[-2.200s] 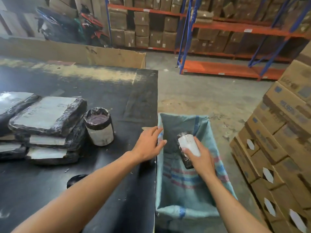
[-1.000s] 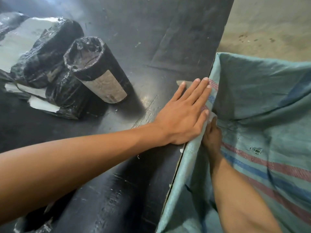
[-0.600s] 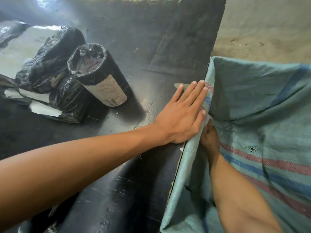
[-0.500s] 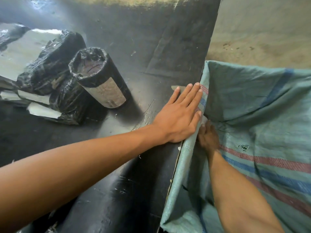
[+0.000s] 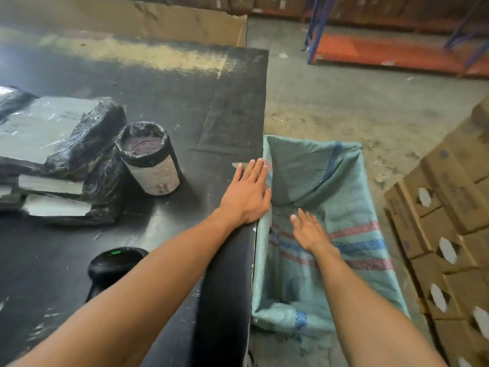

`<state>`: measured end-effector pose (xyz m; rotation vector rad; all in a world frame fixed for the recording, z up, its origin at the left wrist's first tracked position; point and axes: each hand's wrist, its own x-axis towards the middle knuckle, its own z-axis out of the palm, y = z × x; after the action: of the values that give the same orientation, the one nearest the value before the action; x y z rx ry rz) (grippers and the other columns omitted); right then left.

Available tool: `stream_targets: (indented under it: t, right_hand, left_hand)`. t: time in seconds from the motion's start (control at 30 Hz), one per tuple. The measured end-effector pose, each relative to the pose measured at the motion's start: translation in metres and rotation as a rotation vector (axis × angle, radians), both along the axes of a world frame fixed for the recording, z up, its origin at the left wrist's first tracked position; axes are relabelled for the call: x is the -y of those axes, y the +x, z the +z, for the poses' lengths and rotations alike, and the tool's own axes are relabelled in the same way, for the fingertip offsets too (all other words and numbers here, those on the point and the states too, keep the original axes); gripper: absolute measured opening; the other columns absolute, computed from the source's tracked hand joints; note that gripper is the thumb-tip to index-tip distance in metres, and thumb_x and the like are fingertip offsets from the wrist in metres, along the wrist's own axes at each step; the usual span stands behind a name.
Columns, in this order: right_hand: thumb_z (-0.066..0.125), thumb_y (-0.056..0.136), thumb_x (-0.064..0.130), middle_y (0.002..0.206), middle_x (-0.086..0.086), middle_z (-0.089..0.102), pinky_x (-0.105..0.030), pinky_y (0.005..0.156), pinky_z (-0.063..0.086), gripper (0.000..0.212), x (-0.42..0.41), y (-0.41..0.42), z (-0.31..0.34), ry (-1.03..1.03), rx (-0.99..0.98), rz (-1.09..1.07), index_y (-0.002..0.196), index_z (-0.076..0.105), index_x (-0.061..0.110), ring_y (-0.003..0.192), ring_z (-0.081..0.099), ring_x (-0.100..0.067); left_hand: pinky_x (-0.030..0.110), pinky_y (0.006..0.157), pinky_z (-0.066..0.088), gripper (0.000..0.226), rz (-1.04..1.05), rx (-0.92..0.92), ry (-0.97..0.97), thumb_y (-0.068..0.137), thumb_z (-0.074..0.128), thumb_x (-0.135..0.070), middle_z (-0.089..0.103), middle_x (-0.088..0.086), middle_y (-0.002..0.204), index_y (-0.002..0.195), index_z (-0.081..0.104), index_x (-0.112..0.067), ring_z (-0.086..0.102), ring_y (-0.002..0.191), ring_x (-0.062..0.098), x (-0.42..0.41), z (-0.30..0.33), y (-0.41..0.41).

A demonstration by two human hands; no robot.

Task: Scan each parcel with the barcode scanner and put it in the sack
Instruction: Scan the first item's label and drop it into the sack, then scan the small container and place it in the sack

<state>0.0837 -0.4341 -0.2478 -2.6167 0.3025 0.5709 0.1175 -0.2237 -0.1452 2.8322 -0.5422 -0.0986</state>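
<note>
Parcels: none in your hands; the ones you can see wait at the left edge of the tabletop (image 5: 164, 107)
Barcode scanner (image 5: 116, 260): lies near the front edge, partly hidden under your left forearm, green light showing, not being held
Right hand (image 5: 308, 230): empty, fingers spread flat, over the near fabric of the sack's mouth
Left hand (image 5: 247, 193): fingers straight and flat, palm down at the right edge of the tabletop, pressing the sack's rim there
Sack (image 5: 341, 197): green woven, hung beside the right edge, mouth open; you cannot see what lies inside
Round parcel (image 5: 150, 160): black-wrapped, upright, nearest of those left, between your left hand and the stack
Flat parcels (image 5: 60, 160): black-wrapped, stacked at the left edge, just beside the round one
Progress: by my reading you are between parcels, with all those on the table left to scan and bag
Obstacles: little blocks your reach; cartons (image 5: 449, 213) crowd the floor right of the sack, shelving (image 5: 397, 49) stands far behind
</note>
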Motion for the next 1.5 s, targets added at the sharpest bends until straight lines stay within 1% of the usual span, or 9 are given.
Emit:
stream_targets:
  t: [0.1,0.23,0.33,0.47,0.83,1.07,1.23,1.37,1.5]
  right_hand:
    - [0.022,0.111,0.053,0.173,-0.015,0.02,-0.048,0.129,0.018,0.066,0.0,-0.031,0.032,0.038,0.01,-0.056,0.168,0.02,0.019,0.16,0.019,-0.032]
    - [0.029,0.11,0.056,0.169,-0.014,0.032,-0.046,0.124,0.025,0.066,-0.009,-0.07,0.079,0.044,0.097,-0.089,0.166,0.027,0.021,0.156,0.029,-0.033]
    - [0.03,0.109,0.058,0.169,-0.013,0.032,-0.048,0.123,0.026,0.066,-0.024,-0.092,0.111,0.058,0.151,-0.099,0.166,0.027,0.024,0.157,0.027,-0.031]
    - [0.035,0.107,0.061,0.162,-0.012,0.04,-0.049,0.118,0.035,0.063,-0.062,-0.108,0.147,0.084,0.227,-0.098,0.161,0.035,0.028,0.148,0.041,-0.032]
    - [0.041,0.099,0.073,0.12,0.001,0.065,-0.042,0.104,0.046,0.066,-0.211,-0.132,0.213,0.1,0.296,0.077,0.15,0.042,0.032,0.122,0.061,-0.026]
    - [0.039,0.082,0.09,0.137,-0.016,0.065,-0.05,0.103,0.05,0.089,-0.286,-0.169,0.213,0.156,0.134,0.102,0.152,0.037,0.034,0.127,0.061,-0.037]
    - [0.065,0.085,0.069,0.124,-0.011,0.062,-0.039,0.059,0.066,0.071,-0.326,-0.187,0.193,0.382,0.075,-0.045,0.142,0.043,0.032,0.09,0.074,-0.028]
    - [0.069,0.086,0.044,0.126,-0.003,0.062,-0.032,0.053,0.061,0.062,-0.337,-0.194,0.182,0.611,0.14,-0.203,0.143,0.047,0.034,0.103,0.064,-0.019]
    - [0.07,0.081,0.031,0.108,-0.009,0.076,-0.044,0.079,0.065,0.05,-0.333,-0.2,0.182,0.838,0.137,-0.327,0.13,0.06,0.031,0.083,0.07,-0.022]
  left_hand:
    - [0.046,0.125,0.014,0.064,0.027,0.03,-0.07,0.102,0.025,-0.037,0.029,0.013,0.163,0.154,0.034,-0.002,0.022,0.152,0.03,-0.004,0.008,-0.009]
    - [0.044,0.097,0.044,0.052,0.034,0.111,-0.186,0.098,0.03,-0.038,0.068,0.014,0.108,0.111,0.066,-0.003,0.06,0.104,0.035,-0.015,0.023,-0.031]
    - [0.044,0.084,0.045,0.031,-0.034,0.218,-0.245,0.097,0.052,-0.029,0.069,0.013,0.102,0.107,0.068,-0.005,0.06,0.096,0.036,-0.035,0.051,-0.047]
    - [0.045,0.084,0.043,0.045,-0.13,0.316,-0.14,0.09,0.041,-0.034,0.065,0.014,0.106,0.116,0.064,-0.006,0.057,0.098,0.037,-0.075,0.099,-0.055]
    - [0.047,0.079,0.046,0.032,-0.206,0.479,0.15,0.08,0.067,-0.021,0.064,0.02,0.094,0.105,0.064,-0.001,0.06,0.09,0.042,-0.182,0.152,-0.056]
    - [0.045,0.091,0.042,0.052,-0.223,0.403,0.235,0.094,0.053,-0.012,0.048,0.022,0.125,0.146,0.048,-0.014,0.054,0.105,0.042,-0.203,0.141,-0.059]
    - [0.04,0.103,0.035,0.039,-0.185,0.245,0.37,0.097,0.052,-0.018,0.056,0.014,0.128,0.134,0.063,-0.027,0.058,0.117,0.035,-0.216,0.128,-0.068]
    - [0.036,0.102,0.036,0.035,-0.219,0.163,0.229,0.095,0.061,-0.026,0.063,0.007,0.124,0.129,0.067,-0.031,0.06,0.117,0.03,-0.228,0.126,-0.079]
    - [0.035,0.086,0.047,0.041,-0.123,0.137,-0.233,0.081,0.067,-0.008,0.073,0.009,0.109,0.117,0.076,-0.025,0.065,0.106,0.031,-0.243,0.133,-0.086]
